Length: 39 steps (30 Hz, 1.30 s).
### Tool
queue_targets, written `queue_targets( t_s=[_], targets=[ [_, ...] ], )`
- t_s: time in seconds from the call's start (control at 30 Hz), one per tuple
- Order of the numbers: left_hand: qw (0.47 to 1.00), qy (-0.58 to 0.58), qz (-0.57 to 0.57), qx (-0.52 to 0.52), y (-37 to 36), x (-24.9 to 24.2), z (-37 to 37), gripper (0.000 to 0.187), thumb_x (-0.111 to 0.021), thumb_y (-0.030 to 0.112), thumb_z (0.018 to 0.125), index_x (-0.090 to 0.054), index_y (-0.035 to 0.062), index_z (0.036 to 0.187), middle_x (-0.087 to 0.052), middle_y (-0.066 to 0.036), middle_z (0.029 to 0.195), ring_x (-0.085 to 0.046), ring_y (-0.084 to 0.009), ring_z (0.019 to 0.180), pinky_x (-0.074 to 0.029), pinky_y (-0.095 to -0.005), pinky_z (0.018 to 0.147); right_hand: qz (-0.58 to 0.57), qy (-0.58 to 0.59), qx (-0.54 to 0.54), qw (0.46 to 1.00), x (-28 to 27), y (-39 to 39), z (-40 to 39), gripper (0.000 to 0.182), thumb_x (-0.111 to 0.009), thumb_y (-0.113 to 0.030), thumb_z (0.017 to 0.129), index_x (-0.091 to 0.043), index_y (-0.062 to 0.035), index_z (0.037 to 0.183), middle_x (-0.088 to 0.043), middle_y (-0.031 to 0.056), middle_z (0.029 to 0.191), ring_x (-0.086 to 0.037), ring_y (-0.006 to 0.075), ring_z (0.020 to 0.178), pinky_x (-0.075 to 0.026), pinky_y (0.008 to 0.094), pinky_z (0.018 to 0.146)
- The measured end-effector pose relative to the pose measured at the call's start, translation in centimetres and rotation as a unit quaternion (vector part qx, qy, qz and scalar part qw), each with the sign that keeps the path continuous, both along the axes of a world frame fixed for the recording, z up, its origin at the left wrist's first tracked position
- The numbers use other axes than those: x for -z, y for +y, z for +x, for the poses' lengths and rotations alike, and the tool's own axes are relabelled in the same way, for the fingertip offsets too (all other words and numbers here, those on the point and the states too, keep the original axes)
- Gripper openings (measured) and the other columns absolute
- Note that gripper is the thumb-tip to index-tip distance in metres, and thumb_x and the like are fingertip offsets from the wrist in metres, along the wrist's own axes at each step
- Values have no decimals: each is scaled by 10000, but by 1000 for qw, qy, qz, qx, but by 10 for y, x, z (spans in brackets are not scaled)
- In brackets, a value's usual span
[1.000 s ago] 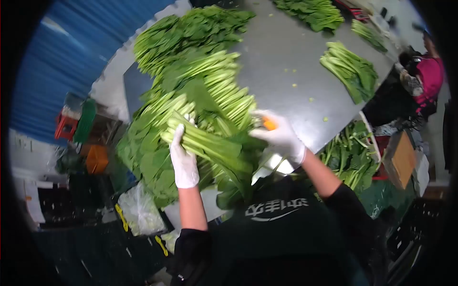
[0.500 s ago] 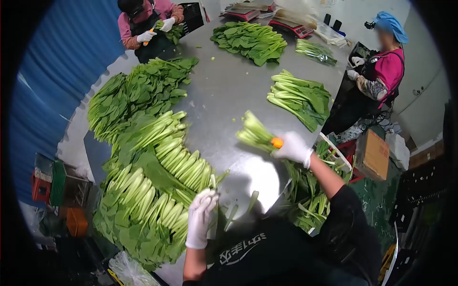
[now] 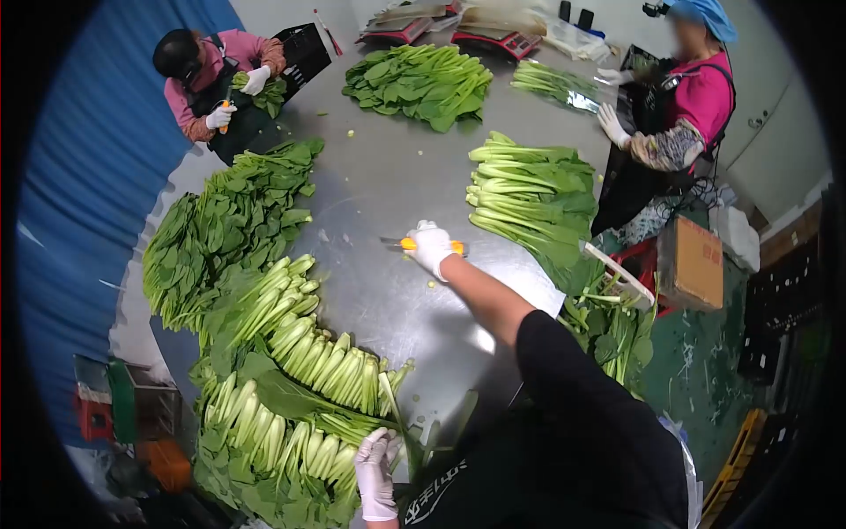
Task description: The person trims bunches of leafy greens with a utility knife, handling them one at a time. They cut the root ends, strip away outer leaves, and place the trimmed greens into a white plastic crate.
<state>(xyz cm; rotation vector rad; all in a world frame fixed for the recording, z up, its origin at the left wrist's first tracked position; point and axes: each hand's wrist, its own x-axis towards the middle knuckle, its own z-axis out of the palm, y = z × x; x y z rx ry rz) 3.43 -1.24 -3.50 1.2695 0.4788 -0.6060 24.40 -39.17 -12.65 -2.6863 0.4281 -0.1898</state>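
My right hand (image 3: 433, 248), in a white glove, is closed round a knife (image 3: 456, 249) with an orange handle. Its short blade points left over the steel table (image 3: 370, 212). Down by the front edge, my gloved left hand (image 3: 376, 472) has its fingers curled at the stalk ends of the leafy greens (image 3: 339, 375). A thin loose stalk (image 3: 394, 406) runs close to those fingers; what they grip is partly hidden. On the right, a pile of trimmed greens (image 3: 529, 185) lies with pale stems facing left.
More greens lie at the left (image 3: 225, 225) and far side (image 3: 419, 84). One co-worker (image 3: 220, 79) holds greens and an orange-handled knife; another (image 3: 696, 106) stands right, hands by a bagged bunch (image 3: 560, 84). Red scales (image 3: 498, 42) stand behind. Leaves fill a crate (image 3: 608, 339) below right.
The bunch held in my right hand with the knife has left it, and the right-hand pile is larger. That hand has moved left with the knife. My left hand stays near the stalks.
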Motion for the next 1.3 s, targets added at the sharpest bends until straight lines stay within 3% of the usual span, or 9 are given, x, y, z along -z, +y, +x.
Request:
queue_targets(
  t_s=[0.2, 0.33, 0.53, 0.67, 0.83, 0.93, 1.13, 1.2, 1.3],
  targets=[
    [998, -13, 63, 22, 0, 12, -9, 158, -554, -10, 866, -640, -15, 998, -672, -108, 908, -651, -179, 787, -515, -251, 712, -76, 19, -12, 997, 53, 43, -40, 152, -634, -191, 738, -659, -119, 869, -576, 128, 964, -559, 284, 949, -510, 358, 721],
    [950, -127, 143, 247, 12, 42, -18, 154, -575, -2, 861, -639, -23, 999, -668, -81, 874, -630, -130, 779, -483, -219, 706, -13, 31, -77, 996, 23, 42, -176, 129, -601, -161, 741, -649, -106, 846, -579, 122, 899, -577, 286, 878, -513, 362, 689],
    [817, -251, 283, 435, 18, 73, -35, 204, -693, 173, 793, -656, 14, 916, -646, -106, 779, -636, -215, 725, -495, -312, 670, -86, 77, 73, 991, 8, -3, -374, 136, -657, -208, 693, -623, -92, 756, -575, 120, 774, -580, 313, 791, -489, 423, 662],
    [716, -326, 329, 522, 10, 57, -43, 252, -686, 253, 775, -647, 55, 925, -643, -121, 886, -608, -308, 827, -477, -388, 735, -29, 67, 178, 981, -5, 4, -394, 155, -678, -155, 698, -635, -74, 823, -601, 136, 824, -588, 333, 786, -487, 413, 678],
    [708, -363, 326, 511, 15, 73, -59, 256, -711, 230, 753, -639, 65, 936, -634, -115, 873, -614, -286, 816, -484, -379, 714, 154, -59, 62, 984, 13, 94, -338, 202, -641, -235, 780, -655, -104, 934, -634, 147, 877, -624, 349, 767, -503, 407, 708],
    [719, -432, 332, 432, 25, 67, -70, 190, -714, 175, 742, -640, 57, 871, -630, -105, 835, -614, -285, 763, -486, -371, 677, 253, 53, -48, 965, 8, 169, -299, 355, -633, -246, 786, -592, -103, 1108, -587, 154, 1028, -573, 326, 978, -454, 386, 854],
    [705, -274, 472, 454, 72, 44, -75, 192, -675, 285, 768, -655, 95, 767, -640, -124, 776, -614, -329, 716, -480, -415, 645, 186, 37, -267, 945, 7, 236, -300, 465, -706, -263, 713, -573, -119, 1135, -511, 123, 1161, -575, 341, 969, -473, 398, 833],
    [708, -243, 479, 457, 89, 45, -76, 199, -675, 292, 771, -653, 94, 764, -645, -122, 782, -616, -326, 718, -481, -415, 644, 121, 147, -319, 928, 8, 223, -308, 499, -737, -278, 681, -576, -137, 1132, -482, 119, 1189, -583, 330, 952, -489, 405, 799],
    [766, -281, 437, 379, 105, 52, -77, 214, -729, 252, 736, -664, 81, 847, -643, -129, 773, -619, -301, 706, -484, -387, 642, 45, 197, -250, 947, 2, 191, -334, 264, -722, -245, 682, -637, -140, 908, -566, 93, 916, -598, 291, 870, -494, 390, 718]
  ],
)
